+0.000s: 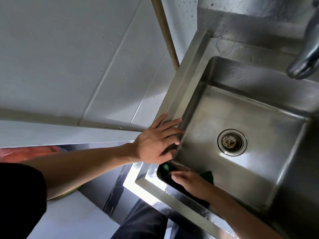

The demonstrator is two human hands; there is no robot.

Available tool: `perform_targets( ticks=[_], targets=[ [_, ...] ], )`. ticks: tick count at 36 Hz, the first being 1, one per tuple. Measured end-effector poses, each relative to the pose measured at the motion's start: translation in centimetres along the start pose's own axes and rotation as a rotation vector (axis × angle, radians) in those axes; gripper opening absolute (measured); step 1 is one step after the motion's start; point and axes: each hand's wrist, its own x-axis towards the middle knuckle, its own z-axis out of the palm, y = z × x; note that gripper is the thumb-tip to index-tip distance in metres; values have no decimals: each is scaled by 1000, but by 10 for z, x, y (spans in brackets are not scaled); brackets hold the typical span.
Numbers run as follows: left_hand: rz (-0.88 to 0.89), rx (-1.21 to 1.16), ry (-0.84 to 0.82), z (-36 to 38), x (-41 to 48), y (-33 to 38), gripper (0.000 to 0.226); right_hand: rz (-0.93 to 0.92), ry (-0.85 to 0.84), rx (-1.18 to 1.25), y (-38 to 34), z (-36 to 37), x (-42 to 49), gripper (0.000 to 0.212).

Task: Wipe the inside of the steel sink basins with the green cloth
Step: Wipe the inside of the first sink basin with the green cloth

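Two hands were at the steel sink (183, 87), one on its rim and one down inside the basin (224, 114). The left hand (155, 144) lay flat on the sink's left rim near the front corner, fingers straight and spread, the fingertips reaching over the inner edge; it gripped nothing. The right hand (189, 182) was low in the basin against the near wall, pressed onto the green cloth (208, 176). Its fingers looked stretched out flat over the fabric rather than curled round it, though they were blurred. The cloth lay bunched along that near wall under the palm, showing on both sides of the hand — a dark green corner to the right of the wrist and a brighter scrap beyond the fingertips, in the front left corner.

A round drain strainer (231, 141) sat in the basin floor, well apart from the cloth and speckled with dark bits. The faucet spout (305, 61) hung over the far right corner. Pale wall tiles (69, 57) filled the left of the view, with a brownish pipe (165, 31) running down to the sink's far left edge. An orange bag (25, 153) showed behind the left forearm, above a black sleeve (19, 195).
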Motion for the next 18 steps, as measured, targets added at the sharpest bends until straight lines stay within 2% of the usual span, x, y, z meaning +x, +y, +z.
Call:
perform_targets(
  ticks=[6,9,13,15,18],
  targets=[
    [-7,-22,9,-1,0,0,19,-39,109,100,6,-3,12,13],
    [-16,-25,6,-2,0,-1,20,-95,157,91,0,-1,12,20],
    [-19,-44,9,-1,-1,-2,20,-150,89,144,-24,-2,-6,2],
    [-22,-49,8,-1,-1,-2,19,-183,50,158,-25,-3,-8,6],
    [-21,-49,4,-1,-1,-2,20,-159,87,184,-18,-1,3,13]
  ],
)
